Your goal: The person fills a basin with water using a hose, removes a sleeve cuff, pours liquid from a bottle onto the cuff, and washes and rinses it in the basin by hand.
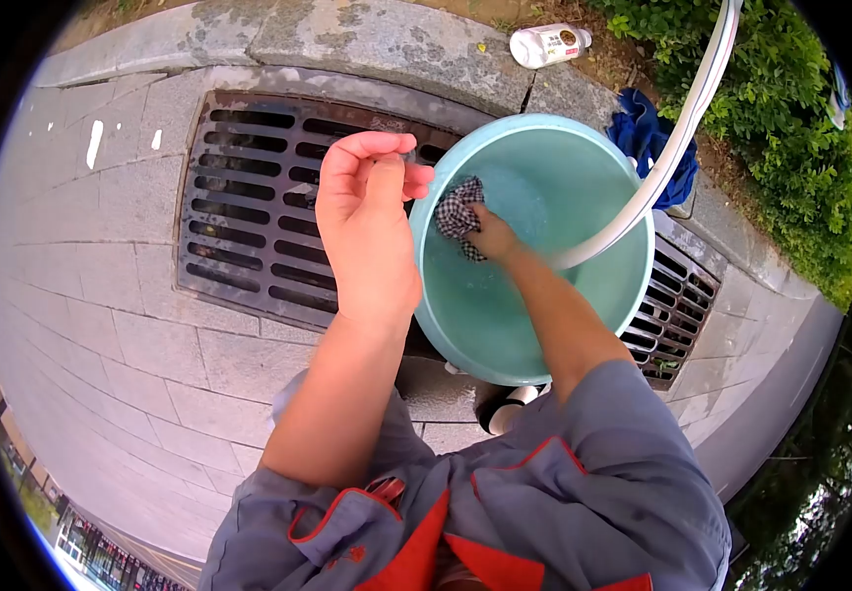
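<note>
A large light-blue tub [534,379] holds water. Inside it, near the left wall, my right hand [493,234] is closed on a black-and-white checked cloth [458,209], which is bunched up. My left hand [372,212] is raised beside the tub's left rim, over the metal drain grate [283,177]. Its fingers are curled in toward the thumb; what is between them, if anything, I cannot make out. A white hose [677,148] comes down from the upper right, and its lower end reaches into the tub near my right forearm.
Behind the tub runs a stone kerb [387,49] with a white bottle [549,44] lying by it. Dark blue fabric [651,148] lies at the tub's far right side, near a green hedge [781,128]. A second grate [677,305] shows to the right. Grey paving [101,266] spreads left.
</note>
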The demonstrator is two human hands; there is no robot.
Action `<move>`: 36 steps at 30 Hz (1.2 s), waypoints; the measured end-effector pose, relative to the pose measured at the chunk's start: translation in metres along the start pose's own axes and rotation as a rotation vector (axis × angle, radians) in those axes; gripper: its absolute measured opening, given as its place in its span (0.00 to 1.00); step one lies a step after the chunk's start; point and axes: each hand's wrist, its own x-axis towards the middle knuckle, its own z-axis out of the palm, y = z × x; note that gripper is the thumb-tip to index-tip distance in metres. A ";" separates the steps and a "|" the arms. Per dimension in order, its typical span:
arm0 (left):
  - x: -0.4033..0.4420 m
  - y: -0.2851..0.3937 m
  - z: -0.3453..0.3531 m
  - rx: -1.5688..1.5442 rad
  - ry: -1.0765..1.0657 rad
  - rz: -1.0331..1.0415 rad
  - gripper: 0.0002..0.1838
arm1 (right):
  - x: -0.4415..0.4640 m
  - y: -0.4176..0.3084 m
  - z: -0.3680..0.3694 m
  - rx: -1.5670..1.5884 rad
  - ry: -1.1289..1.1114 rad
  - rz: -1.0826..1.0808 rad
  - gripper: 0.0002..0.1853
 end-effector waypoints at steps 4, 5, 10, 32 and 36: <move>-0.014 -0.008 0.005 -0.017 -0.074 -0.081 0.04 | -0.001 -0.007 -0.049 0.444 0.536 0.825 0.27; -0.017 -0.009 0.008 -0.022 -0.099 -0.124 0.03 | -0.001 -0.021 -0.038 0.092 0.589 0.838 0.22; -0.031 -0.024 0.017 0.103 -0.244 -0.220 0.03 | -0.006 -0.017 -0.025 -0.041 0.203 0.451 0.20; -0.011 -0.098 0.014 -0.368 -0.267 -1.078 0.18 | -0.189 -0.212 -0.123 -0.037 0.437 -0.235 0.19; -0.026 -0.096 0.039 -0.237 0.024 -0.947 0.17 | -0.121 -0.174 -0.129 0.060 0.643 0.023 0.13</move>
